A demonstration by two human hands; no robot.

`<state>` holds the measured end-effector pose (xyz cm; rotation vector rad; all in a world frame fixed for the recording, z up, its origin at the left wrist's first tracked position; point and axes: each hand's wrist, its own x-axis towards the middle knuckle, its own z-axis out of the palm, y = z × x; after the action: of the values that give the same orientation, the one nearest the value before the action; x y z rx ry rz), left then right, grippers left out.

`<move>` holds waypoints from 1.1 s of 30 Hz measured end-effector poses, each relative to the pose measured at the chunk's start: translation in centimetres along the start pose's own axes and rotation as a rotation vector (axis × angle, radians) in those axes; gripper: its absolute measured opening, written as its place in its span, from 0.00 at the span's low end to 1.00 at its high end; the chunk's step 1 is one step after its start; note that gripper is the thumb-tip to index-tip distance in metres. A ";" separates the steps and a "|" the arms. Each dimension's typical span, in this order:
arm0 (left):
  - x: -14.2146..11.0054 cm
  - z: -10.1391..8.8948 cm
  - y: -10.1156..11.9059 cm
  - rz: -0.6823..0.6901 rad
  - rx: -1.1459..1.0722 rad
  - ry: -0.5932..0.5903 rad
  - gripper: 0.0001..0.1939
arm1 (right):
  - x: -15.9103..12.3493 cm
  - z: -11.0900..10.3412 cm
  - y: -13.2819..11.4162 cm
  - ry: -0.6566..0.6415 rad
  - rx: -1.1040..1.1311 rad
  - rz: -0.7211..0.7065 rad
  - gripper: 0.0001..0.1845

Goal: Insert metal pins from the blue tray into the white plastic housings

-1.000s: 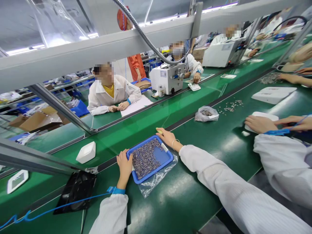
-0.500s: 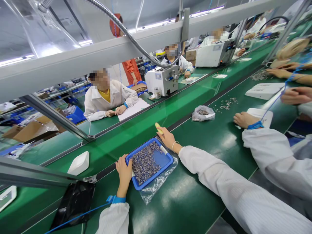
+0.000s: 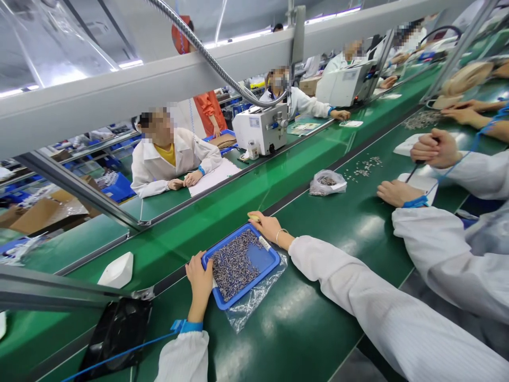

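A shallow blue tray [image 3: 254,288] full of small dark metal screws [image 3: 233,270] lies on the green bench, its right part showing bare bottom. My left hand [image 3: 200,278] grips the tray's left rim, thumb over the inner edge and fingers outside. At the far right corner is my right hand [image 3: 270,228], closed round a pale yellow handle-like piece [image 3: 253,216]; the rest of that piece is hidden in the fingers. This hand is right at the tray's corner; whether it touches the rim I cannot tell. A clear plastic bag [image 3: 248,313] lies partly under the tray.
Behind the tray runs a green conveyor belt [image 3: 222,209] carrying a white housing [image 3: 117,271]. An opened bag of screws [image 3: 326,183] and scattered screws lie to the right. A co-worker's hands [image 3: 435,148] work there with a screwdriver. Black plastic [image 3: 117,339] lies left, beside a metal post.
My right hand has drawn slightly closer to the tray corner. The neighbour's hand has risen over a white part with a screwdriver. A person across the belt has reached toward a white piece.
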<state>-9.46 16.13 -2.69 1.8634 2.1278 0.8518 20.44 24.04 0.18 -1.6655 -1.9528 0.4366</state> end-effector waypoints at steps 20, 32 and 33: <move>0.2 0.1 -0.3 0.003 0.001 0.002 0.19 | 0.0 -0.1 0.1 0.049 -0.028 0.002 0.25; 0.2 0.0 -0.1 -0.011 -0.003 -0.004 0.19 | -0.1 -0.1 0.2 0.084 0.057 0.017 0.25; 0.2 0.0 -0.1 -0.011 -0.004 -0.005 0.19 | -0.2 -0.2 0.2 0.108 0.068 0.019 0.26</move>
<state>-9.61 16.30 -2.69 1.8480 2.1300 0.8478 20.72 23.86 0.22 -1.6324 -1.8257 0.4069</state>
